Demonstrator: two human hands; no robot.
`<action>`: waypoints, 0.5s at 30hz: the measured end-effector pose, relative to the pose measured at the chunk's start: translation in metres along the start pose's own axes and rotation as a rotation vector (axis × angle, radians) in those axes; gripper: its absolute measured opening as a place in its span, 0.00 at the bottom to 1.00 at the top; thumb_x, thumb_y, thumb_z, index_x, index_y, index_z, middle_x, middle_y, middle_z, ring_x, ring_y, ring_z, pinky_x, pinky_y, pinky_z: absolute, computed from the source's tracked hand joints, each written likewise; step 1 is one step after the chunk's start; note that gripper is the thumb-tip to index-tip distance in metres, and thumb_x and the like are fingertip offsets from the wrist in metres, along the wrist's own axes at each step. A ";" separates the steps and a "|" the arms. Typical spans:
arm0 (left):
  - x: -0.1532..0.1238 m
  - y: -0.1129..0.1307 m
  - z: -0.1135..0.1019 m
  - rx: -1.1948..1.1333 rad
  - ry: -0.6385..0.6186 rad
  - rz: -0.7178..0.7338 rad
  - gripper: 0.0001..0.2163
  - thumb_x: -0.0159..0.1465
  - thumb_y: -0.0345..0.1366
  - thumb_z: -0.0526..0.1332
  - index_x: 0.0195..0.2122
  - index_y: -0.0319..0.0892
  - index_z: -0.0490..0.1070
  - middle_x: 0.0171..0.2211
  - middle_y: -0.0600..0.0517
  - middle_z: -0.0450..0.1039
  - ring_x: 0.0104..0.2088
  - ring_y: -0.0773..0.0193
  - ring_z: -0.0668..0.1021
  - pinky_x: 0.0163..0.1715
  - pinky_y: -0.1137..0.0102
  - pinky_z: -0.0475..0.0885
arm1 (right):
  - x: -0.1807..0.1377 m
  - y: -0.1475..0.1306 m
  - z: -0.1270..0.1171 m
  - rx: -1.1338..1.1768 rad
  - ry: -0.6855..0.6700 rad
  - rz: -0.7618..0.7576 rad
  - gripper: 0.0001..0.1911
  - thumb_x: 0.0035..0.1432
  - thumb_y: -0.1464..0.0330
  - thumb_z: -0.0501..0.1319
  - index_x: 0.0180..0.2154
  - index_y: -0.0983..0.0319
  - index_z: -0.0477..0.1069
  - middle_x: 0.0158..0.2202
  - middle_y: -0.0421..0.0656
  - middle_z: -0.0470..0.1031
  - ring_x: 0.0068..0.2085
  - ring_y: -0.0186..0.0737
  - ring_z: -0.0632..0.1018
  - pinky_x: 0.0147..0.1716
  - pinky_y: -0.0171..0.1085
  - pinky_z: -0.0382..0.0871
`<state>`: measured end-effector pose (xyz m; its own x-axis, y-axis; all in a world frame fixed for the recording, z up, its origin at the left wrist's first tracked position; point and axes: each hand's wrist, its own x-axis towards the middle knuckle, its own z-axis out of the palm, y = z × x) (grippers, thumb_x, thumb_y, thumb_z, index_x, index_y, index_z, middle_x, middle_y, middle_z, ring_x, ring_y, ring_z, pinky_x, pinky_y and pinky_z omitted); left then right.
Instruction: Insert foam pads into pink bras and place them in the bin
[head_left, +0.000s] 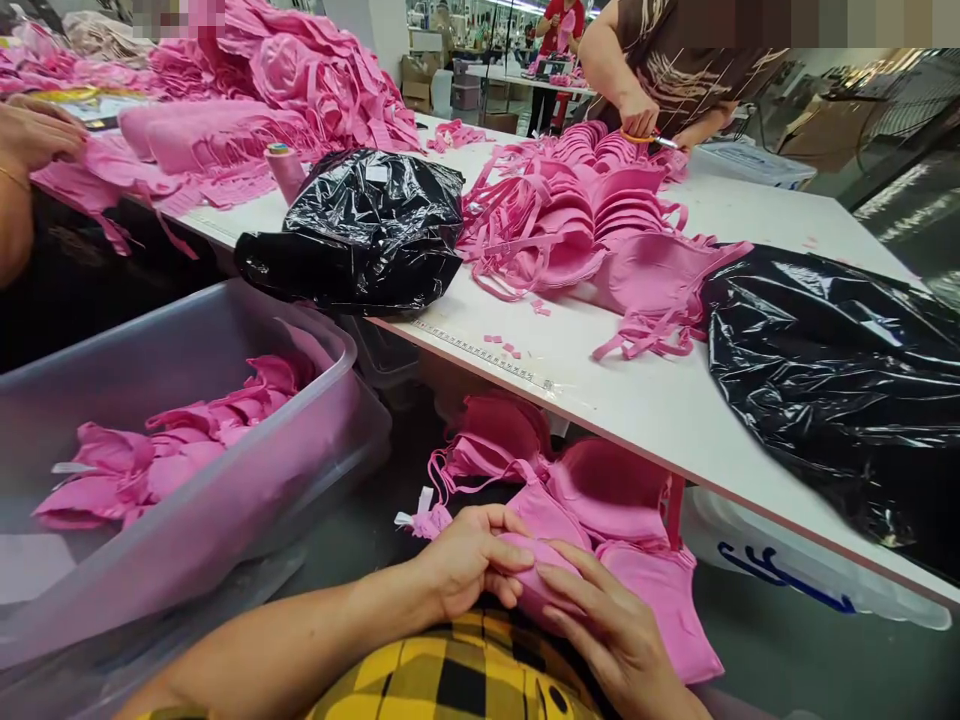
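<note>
A pink bra is pinched between my two hands, one cup bent up close to my body. My left hand grips the cup's left side, thumb lying along it. Spread over the cup's right side are the fingers of my right hand, with the thumb hidden. Another pink bra and more pink fabric lie over my lap, reaching under the table edge. A white tag shows at the left by a bunched pink strap.
A white table bears a stack of pink bras, a thread spool and black plastic bags. At left stands a translucent bin holding pink bras. Across the table, a co-worker's hand holds yellow-handled scissors.
</note>
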<state>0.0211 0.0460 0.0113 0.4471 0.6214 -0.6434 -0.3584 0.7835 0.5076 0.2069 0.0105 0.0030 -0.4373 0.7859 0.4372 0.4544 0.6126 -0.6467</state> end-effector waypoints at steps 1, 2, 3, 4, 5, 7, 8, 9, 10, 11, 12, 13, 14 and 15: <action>0.000 -0.001 0.000 0.006 0.002 0.000 0.17 0.38 0.30 0.69 0.29 0.37 0.65 0.16 0.55 0.70 0.12 0.71 0.71 0.09 0.81 0.65 | -0.001 -0.001 0.000 -0.004 0.003 0.000 0.11 0.64 0.67 0.56 0.46 0.57 0.73 0.48 0.49 0.76 0.45 0.41 0.79 0.40 0.31 0.76; 0.001 -0.002 0.001 0.013 0.003 0.003 0.17 0.39 0.31 0.69 0.29 0.37 0.65 0.15 0.55 0.69 0.12 0.71 0.70 0.09 0.81 0.65 | -0.002 -0.001 0.000 -0.010 0.022 0.002 0.11 0.64 0.67 0.56 0.45 0.57 0.74 0.47 0.49 0.76 0.44 0.41 0.79 0.40 0.30 0.76; 0.001 -0.003 0.002 0.019 0.003 0.012 0.17 0.39 0.33 0.70 0.29 0.37 0.66 0.15 0.55 0.69 0.12 0.71 0.70 0.09 0.80 0.65 | -0.003 0.000 0.001 -0.015 0.052 0.009 0.10 0.63 0.67 0.56 0.44 0.57 0.74 0.45 0.48 0.78 0.43 0.41 0.80 0.39 0.30 0.76; 0.002 -0.004 0.003 0.021 -0.003 0.019 0.17 0.40 0.34 0.70 0.29 0.37 0.66 0.15 0.55 0.69 0.12 0.71 0.70 0.09 0.80 0.65 | -0.005 0.000 0.002 -0.016 0.087 0.025 0.09 0.63 0.66 0.57 0.43 0.57 0.75 0.42 0.47 0.79 0.41 0.41 0.81 0.39 0.30 0.76; 0.002 -0.005 0.004 0.017 -0.016 0.025 0.18 0.40 0.36 0.70 0.29 0.37 0.66 0.15 0.55 0.69 0.12 0.71 0.70 0.09 0.80 0.65 | -0.007 0.001 0.004 -0.013 0.125 0.052 0.09 0.63 0.66 0.58 0.42 0.57 0.75 0.39 0.46 0.80 0.40 0.41 0.81 0.38 0.30 0.77; 0.002 -0.005 0.005 0.004 -0.063 0.041 0.19 0.41 0.39 0.71 0.29 0.37 0.65 0.15 0.56 0.68 0.12 0.71 0.70 0.10 0.79 0.67 | -0.011 0.001 0.009 0.006 0.188 0.120 0.08 0.62 0.65 0.58 0.41 0.57 0.74 0.37 0.44 0.81 0.38 0.41 0.81 0.38 0.31 0.77; 0.001 -0.004 0.005 0.000 -0.089 0.054 0.20 0.41 0.40 0.72 0.29 0.37 0.65 0.15 0.56 0.68 0.13 0.72 0.70 0.11 0.79 0.68 | -0.012 0.001 0.012 0.024 0.208 0.156 0.08 0.62 0.64 0.58 0.41 0.57 0.74 0.38 0.44 0.80 0.38 0.42 0.81 0.38 0.32 0.77; 0.000 -0.004 0.005 0.002 -0.113 0.073 0.20 0.41 0.40 0.72 0.29 0.37 0.65 0.16 0.57 0.68 0.13 0.72 0.71 0.13 0.78 0.69 | -0.012 0.001 0.014 0.044 0.223 0.190 0.08 0.62 0.65 0.58 0.40 0.57 0.74 0.39 0.44 0.80 0.38 0.42 0.81 0.38 0.33 0.78; 0.000 -0.003 0.004 0.010 -0.129 0.095 0.21 0.42 0.41 0.72 0.30 0.37 0.65 0.17 0.57 0.69 0.14 0.73 0.71 0.14 0.78 0.70 | -0.012 0.001 0.016 0.069 0.232 0.215 0.07 0.61 0.65 0.59 0.40 0.56 0.74 0.40 0.45 0.80 0.39 0.43 0.81 0.38 0.34 0.78; -0.001 -0.002 0.003 0.022 -0.135 0.117 0.21 0.42 0.41 0.73 0.30 0.37 0.65 0.19 0.57 0.69 0.15 0.73 0.71 0.15 0.78 0.70 | -0.011 0.000 0.018 0.094 0.235 0.231 0.07 0.61 0.66 0.59 0.40 0.56 0.74 0.41 0.45 0.79 0.40 0.43 0.81 0.39 0.35 0.78; -0.002 -0.001 0.002 0.035 -0.130 0.135 0.21 0.42 0.41 0.73 0.31 0.37 0.65 0.20 0.57 0.70 0.15 0.74 0.71 0.16 0.79 0.70 | -0.010 0.000 0.019 0.117 0.236 0.241 0.07 0.60 0.68 0.60 0.40 0.56 0.74 0.43 0.45 0.79 0.42 0.44 0.80 0.39 0.36 0.77; -0.002 0.000 0.002 0.049 -0.121 0.145 0.21 0.42 0.41 0.73 0.31 0.37 0.64 0.20 0.57 0.70 0.15 0.74 0.71 0.16 0.80 0.69 | -0.010 -0.001 0.019 0.135 0.237 0.241 0.07 0.59 0.70 0.60 0.40 0.56 0.74 0.44 0.46 0.78 0.43 0.45 0.80 0.40 0.36 0.77; -0.003 0.000 0.002 0.064 -0.109 0.147 0.21 0.43 0.42 0.72 0.31 0.38 0.64 0.20 0.57 0.69 0.15 0.74 0.71 0.16 0.80 0.68 | -0.009 -0.002 0.019 0.146 0.237 0.230 0.09 0.58 0.72 0.60 0.40 0.56 0.74 0.46 0.46 0.77 0.45 0.45 0.79 0.40 0.37 0.77; -0.003 0.000 0.001 0.077 -0.098 0.142 0.21 0.44 0.42 0.72 0.30 0.38 0.63 0.19 0.58 0.69 0.14 0.75 0.71 0.16 0.81 0.67 | -0.009 -0.003 0.018 0.146 0.235 0.208 0.10 0.58 0.74 0.60 0.41 0.56 0.73 0.47 0.47 0.76 0.46 0.45 0.78 0.40 0.37 0.77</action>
<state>0.0210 0.0439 0.0140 0.4752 0.7205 -0.5050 -0.3617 0.6832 0.6344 0.1957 -0.0004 -0.0101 -0.1491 0.9009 0.4077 0.3919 0.4324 -0.8121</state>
